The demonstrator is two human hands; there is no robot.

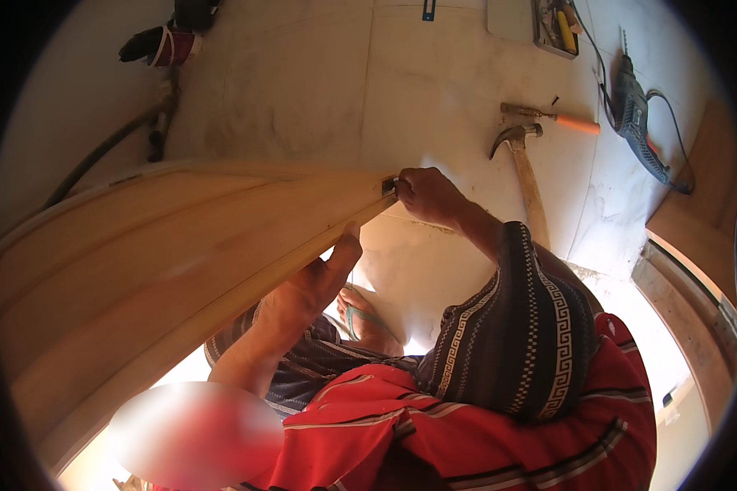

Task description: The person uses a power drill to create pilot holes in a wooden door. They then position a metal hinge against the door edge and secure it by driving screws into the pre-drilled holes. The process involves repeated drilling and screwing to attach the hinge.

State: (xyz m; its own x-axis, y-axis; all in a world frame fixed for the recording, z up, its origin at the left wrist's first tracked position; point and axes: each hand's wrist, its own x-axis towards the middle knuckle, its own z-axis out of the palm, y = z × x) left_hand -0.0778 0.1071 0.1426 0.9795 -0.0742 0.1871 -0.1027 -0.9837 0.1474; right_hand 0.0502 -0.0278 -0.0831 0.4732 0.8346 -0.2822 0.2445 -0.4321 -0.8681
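Observation:
A large wooden door [196, 254] stretches from the lower left to the middle, its narrow edge turned toward me. My left hand [315, 278] grips that edge, with one digit along it and the other fingers partly hidden. At the door's far right corner, a small dark metal plate [388, 187] sits against the wood. Closed fingers of my right hand [430, 195] pinch at this plate, covering part of it. Past my right forearm lies a claw hammer [526, 168] with a wooden handle. Beside it is a chisel [565, 120] with an orange handle.
A corded power drill [633, 114] lies on the pale tiled floor [303, 98] at right. An open tool case [558, 33] is at the top. Wooden boards [704, 204] stand along the right side. My raised knee [516, 335] is close under my right arm.

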